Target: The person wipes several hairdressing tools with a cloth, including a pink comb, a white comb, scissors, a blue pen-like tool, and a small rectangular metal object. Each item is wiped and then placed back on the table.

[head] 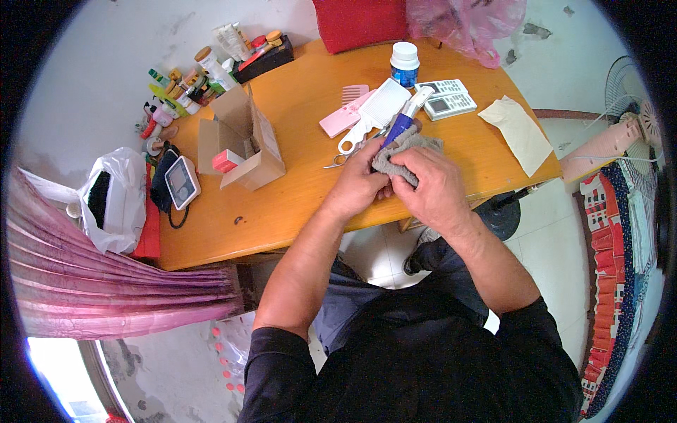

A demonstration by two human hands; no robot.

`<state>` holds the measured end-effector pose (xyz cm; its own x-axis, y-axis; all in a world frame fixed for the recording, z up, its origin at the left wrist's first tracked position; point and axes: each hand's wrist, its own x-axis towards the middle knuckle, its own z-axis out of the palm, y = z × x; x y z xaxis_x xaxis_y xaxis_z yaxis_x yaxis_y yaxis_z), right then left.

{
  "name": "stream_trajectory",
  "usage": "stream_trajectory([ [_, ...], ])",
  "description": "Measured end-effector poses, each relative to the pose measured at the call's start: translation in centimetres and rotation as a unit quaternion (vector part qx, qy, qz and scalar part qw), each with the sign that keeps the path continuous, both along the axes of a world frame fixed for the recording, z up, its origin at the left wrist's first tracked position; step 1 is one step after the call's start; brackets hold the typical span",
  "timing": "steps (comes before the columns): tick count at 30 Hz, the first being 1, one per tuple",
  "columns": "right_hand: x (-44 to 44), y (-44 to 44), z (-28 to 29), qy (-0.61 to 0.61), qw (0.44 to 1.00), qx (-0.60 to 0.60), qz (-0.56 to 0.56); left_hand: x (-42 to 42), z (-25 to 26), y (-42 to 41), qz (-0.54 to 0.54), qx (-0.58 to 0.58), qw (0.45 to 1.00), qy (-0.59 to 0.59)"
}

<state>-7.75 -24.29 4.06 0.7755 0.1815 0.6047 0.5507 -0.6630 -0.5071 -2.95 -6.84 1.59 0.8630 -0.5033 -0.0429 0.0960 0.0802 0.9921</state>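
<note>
My left hand [359,180] grips a blue-handled tool [400,126] with a white comb-like head, perhaps a hair razor or clipper; its lower end is hidden by my fingers. A grey cloth [389,163] is pinched in my right hand [431,182] and lies against the tool's handle. Just beyond the hands, a white paddle-shaped comb [385,103] rests partly over a pink flat comb or case [344,113]. The metal finger ring of a pair of scissors [334,161] shows beside my left hand. A pink wide-tooth comb [354,93] lies farther back.
Two white remote controls [449,106] and a white-capped blue bottle [404,66] stand beyond the hands. Folded paper [518,135] lies at right. On the left are an open cardboard box [264,153], a blood pressure monitor [182,182] and a plastic bag [124,201]. Bottles [177,100] line the wall side.
</note>
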Motion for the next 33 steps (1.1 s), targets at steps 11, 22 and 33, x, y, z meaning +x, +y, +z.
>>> stream_trajectory([
  [11,0.9,-0.5,0.9,-0.013,0.999,-0.022,-0.026,0.6,-1.1,0.1,-0.032,-0.023,0.999,0.001],
  [22,0.6,-1.5,1.5,0.073,0.995,0.032,-0.056,0.2,-1.4,-0.5,-0.015,-0.021,0.996,-0.090],
  [33,1.7,-2.3,1.2,0.085,0.991,0.057,-0.081,-0.2,-0.7,-0.2,-0.003,0.015,0.997,-0.078],
])
